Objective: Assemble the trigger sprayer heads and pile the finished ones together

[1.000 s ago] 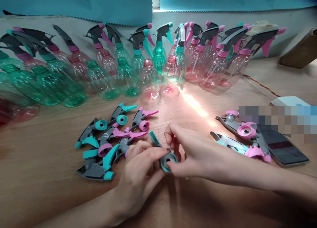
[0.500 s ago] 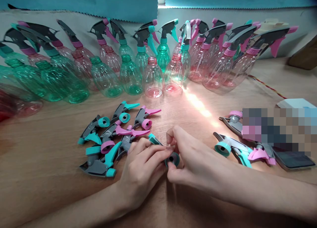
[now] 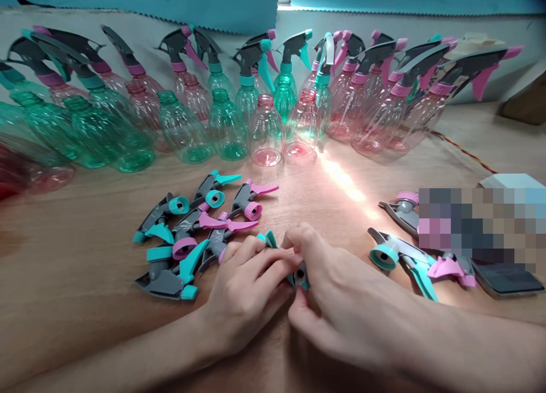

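My left hand (image 3: 243,293) and my right hand (image 3: 330,279) meet at the middle of the wooden table (image 3: 77,256), both closed around one grey and teal spray trigger head (image 3: 298,276). Only its teal collar and a teal tip by my left fingers show; the rest is hidden by fingers. A heap of several grey trigger heads (image 3: 191,234) with teal or pink parts lies just left of my left hand.
Rows of green and pink clear plastic bottles (image 3: 264,131), some topped with trigger heads, line the back of the table. More trigger heads (image 3: 405,256) lie at the right beside a dark phone (image 3: 507,276) and a white box (image 3: 512,181). Blue cloth hangs behind.
Both hands have drawn closer together and nearer to me, folding more tightly over the trigger head, so less of its teal collar shows. The view has shifted slightly.
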`<state>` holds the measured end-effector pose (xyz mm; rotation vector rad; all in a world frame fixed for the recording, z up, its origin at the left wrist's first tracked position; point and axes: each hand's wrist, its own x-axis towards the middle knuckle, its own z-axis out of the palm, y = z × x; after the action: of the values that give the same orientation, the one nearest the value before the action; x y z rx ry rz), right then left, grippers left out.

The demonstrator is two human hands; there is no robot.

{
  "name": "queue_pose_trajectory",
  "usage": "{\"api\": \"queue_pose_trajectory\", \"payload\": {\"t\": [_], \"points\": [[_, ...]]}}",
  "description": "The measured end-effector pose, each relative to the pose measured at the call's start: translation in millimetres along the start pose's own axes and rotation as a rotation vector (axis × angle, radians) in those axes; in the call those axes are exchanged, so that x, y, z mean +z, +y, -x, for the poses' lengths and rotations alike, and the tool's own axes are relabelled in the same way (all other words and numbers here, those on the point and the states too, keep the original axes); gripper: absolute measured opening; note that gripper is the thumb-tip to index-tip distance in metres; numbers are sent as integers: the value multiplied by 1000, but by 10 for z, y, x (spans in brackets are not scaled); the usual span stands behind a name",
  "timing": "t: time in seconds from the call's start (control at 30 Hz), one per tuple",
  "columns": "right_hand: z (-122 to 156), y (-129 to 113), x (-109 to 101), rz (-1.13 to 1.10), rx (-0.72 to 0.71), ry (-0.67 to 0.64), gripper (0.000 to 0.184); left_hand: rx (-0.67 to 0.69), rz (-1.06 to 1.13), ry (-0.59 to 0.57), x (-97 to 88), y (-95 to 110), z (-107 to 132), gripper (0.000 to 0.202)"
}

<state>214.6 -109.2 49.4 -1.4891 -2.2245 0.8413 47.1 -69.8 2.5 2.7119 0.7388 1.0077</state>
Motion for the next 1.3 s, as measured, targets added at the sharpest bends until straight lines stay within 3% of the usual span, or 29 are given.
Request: {"api": "queue_pose_trajectory", "payload": {"t": [0.33, 0.6, 0.7, 1.0, 1.3], "points": [[-92, 85, 32, -123, 118, 13, 30, 11, -52, 21, -8, 21, -4, 13], [-38, 94, 52, -145, 20, -25, 31, 31, -83, 24, 9, 26, -1, 14], [-41, 149, 40, -187, 60, -29, 31, 2, -85, -18, 10, 2, 37, 19], [-161, 264, -349, -377, 94, -200, 23, -68, -31, -72, -16, -23, 13, 23], [-178, 380, -507, -367, 109, -170, 13, -76, 33, -88, -47, -23, 1, 21]]}}
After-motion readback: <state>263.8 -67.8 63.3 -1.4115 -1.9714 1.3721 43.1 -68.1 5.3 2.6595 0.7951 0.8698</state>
